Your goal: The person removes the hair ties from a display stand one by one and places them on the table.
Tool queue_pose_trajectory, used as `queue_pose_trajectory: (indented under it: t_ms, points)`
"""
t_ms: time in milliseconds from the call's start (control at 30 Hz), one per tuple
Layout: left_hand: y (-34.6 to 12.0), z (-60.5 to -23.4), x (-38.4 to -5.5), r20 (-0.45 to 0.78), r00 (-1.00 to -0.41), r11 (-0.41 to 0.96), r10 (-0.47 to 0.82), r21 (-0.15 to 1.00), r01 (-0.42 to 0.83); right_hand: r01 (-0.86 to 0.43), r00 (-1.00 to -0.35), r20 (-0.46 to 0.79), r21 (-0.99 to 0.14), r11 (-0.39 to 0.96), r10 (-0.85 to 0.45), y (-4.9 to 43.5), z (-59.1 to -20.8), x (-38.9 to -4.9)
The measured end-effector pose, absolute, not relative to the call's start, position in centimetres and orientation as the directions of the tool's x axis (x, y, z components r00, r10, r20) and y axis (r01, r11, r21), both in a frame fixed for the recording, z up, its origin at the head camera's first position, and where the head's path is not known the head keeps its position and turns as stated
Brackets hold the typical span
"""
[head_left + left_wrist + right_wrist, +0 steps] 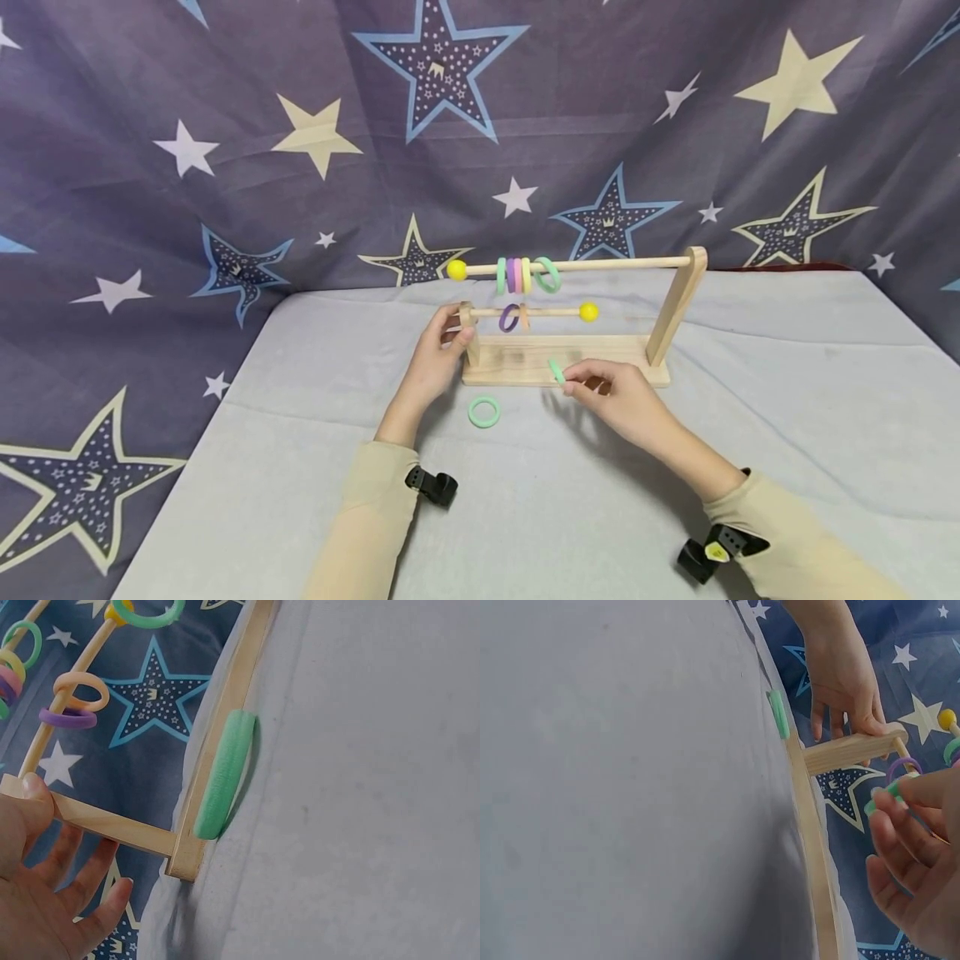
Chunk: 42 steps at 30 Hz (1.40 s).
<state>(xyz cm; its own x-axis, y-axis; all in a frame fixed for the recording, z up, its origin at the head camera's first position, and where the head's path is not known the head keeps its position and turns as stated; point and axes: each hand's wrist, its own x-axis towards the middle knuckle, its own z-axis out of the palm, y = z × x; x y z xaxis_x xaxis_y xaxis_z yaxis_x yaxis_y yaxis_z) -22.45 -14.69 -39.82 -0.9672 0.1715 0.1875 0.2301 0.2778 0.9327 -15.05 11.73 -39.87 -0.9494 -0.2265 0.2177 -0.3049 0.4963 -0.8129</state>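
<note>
A wooden stand (570, 375) with two horizontal rods stands on the cloth. My left hand (435, 354) holds its short left post (120, 825), thumb at the top and fingers behind. My right hand (622, 400) pinches a light green ring (556, 372) between thumb and fingertips, in front of the base and below the lower rod (555, 312). That rod carries a purple ring (505, 322) and an orange ring (524, 317), and ends in a yellow ball (588, 312). Another green ring (471, 412) lies flat before the base.
Above, the longer upper rod (622, 263) carries several green, purple, pink and yellow rings, with a yellow ball (457, 269) at its left end. A tall post (675, 308) supports it on the right. Behind the pale cloth (300, 517) hangs a dark star-patterned curtain (262, 217).
</note>
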Motion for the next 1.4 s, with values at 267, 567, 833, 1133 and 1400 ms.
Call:
queue_pose_trajectory:
  t_ms: [267, 567, 833, 1133, 1400]
  points:
    - [-14.6, -40.0, -22.5, 0.202, -0.965, 0.268, 0.17, 0.932, 0.242, -0.332, -0.925, 0.152, -0.77, 0.544, -0.349, 10.8, -39.9, -15.1]
    - [-14.8, -39.9, -22.5, 0.186, -0.968, 0.274, 0.166, 0.935, 0.227, -0.385, -0.894, 0.115, -0.691, 0.612, -0.433, 9.8, -39.4, -15.4]
    - [-14.8, -39.9, -22.5, 0.194, -0.967, 0.283, 0.166, 0.93, 0.235, -0.462, -0.859, 0.123, -0.603, 0.651, -0.496, 9.0, -39.4, -15.8]
    - [-14.8, -40.0, -22.6, 0.2, -0.965, 0.271, 0.171, 0.932, 0.241, -0.499, -0.836, 0.098, -0.544, 0.675, -0.539, 8.7, -39.8, -15.9]
    - [-14.7, -39.9, -22.6, 0.199, -0.965, 0.258, 0.173, 0.936, 0.239, -0.511, -0.827, 0.082, -0.519, 0.685, -0.555, 8.5, -40.1, -16.0]
